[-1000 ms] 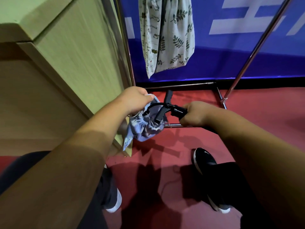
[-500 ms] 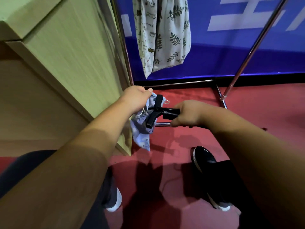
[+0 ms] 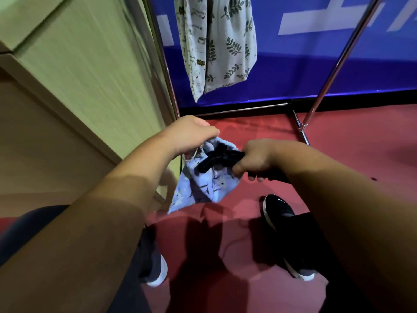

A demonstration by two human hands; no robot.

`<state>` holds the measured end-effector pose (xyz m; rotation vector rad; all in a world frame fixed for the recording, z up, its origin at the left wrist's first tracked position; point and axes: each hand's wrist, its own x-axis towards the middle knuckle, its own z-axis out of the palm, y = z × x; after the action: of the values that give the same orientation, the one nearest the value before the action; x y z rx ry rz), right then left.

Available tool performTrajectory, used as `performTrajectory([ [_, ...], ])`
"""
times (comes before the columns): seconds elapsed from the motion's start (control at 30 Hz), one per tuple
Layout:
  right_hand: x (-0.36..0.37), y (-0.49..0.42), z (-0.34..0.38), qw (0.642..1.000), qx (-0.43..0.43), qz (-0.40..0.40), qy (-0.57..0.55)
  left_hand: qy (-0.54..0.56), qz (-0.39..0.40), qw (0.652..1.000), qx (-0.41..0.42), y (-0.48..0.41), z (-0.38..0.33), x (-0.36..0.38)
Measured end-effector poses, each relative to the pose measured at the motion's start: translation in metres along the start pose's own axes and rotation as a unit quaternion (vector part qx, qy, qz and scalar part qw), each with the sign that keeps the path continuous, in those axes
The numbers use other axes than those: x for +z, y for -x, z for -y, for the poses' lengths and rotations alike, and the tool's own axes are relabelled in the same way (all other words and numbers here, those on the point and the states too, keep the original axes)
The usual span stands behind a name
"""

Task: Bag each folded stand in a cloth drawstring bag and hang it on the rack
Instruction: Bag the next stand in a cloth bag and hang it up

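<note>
My left hand [image 3: 188, 133] grips the mouth of a light blue printed drawstring bag [image 3: 207, 188], which hangs below it. My right hand [image 3: 255, 159] holds a black folded stand [image 3: 216, 158] whose front end pokes into the bag's opening. The stand's rear part is hidden under my right hand and forearm. Two cream cloth bags with leaf prints [image 3: 216, 46] hang from the metal rack [image 3: 338, 62] behind.
A pale wooden cabinet [image 3: 85, 71] stands close on the left, beside the rack's left upright [image 3: 162, 57]. The rack's base bars [image 3: 243, 109] lie on the red floor in front of a blue banner wall [image 3: 316, 64]. My shoes [image 3: 277, 211] are below.
The stand's front end has gone further down into the bag's mouth. The bag hangs longer and more unfurled under my left hand. Both hands stay at nearly the same place.
</note>
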<state>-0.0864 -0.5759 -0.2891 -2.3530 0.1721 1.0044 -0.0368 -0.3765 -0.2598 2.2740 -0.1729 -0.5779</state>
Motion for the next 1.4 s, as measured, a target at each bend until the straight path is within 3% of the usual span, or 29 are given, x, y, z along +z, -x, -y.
performTrajectory([
  [0.23, 0.001, -0.005, -0.005, 0.990, 0.036, -0.032, -0.136, -0.176, 0.004, 0.984, 0.021, 0.004, 0.002, -0.006],
  [0.33, 0.007, -0.005, -0.002, 0.968, 0.065, -0.015, -0.241, -0.244, -0.058, 0.968, 0.030, 0.000, 0.005, -0.004],
  [0.47, 0.011, 0.004, 0.011, 0.955, 0.053, 0.029, -0.292, -0.188, -0.148, 0.970, 0.031, -0.005, 0.013, -0.003],
  [0.57, 0.014, 0.009, 0.020, 0.949, 0.025, 0.051, -0.310, -0.143, -0.160, 0.976, 0.045, -0.006, 0.011, -0.002],
  [0.93, -0.002, 0.001, 0.033, 0.885, 0.047, 0.110, -0.449, -0.090, -0.086, 0.991, 0.044, -0.009, 0.008, 0.007],
  [1.13, -0.009, -0.004, 0.020, 0.833, -0.021, 0.048, -0.551, -0.053, 0.012, 0.997, 0.063, -0.005, 0.007, 0.009],
  [1.2, -0.008, 0.000, 0.026, 0.847, -0.025, 0.070, -0.526, -0.025, 0.031, 0.995, 0.089, -0.003, 0.007, 0.010],
  [1.27, -0.009, 0.003, 0.033, 0.886, -0.007, 0.070, -0.458, 0.002, 0.054, 0.993, 0.107, -0.002, 0.010, 0.009],
  [1.4, -0.010, -0.001, 0.033, 0.894, -0.013, 0.063, -0.443, 0.012, 0.052, 0.988, 0.145, -0.002, 0.008, 0.011],
])
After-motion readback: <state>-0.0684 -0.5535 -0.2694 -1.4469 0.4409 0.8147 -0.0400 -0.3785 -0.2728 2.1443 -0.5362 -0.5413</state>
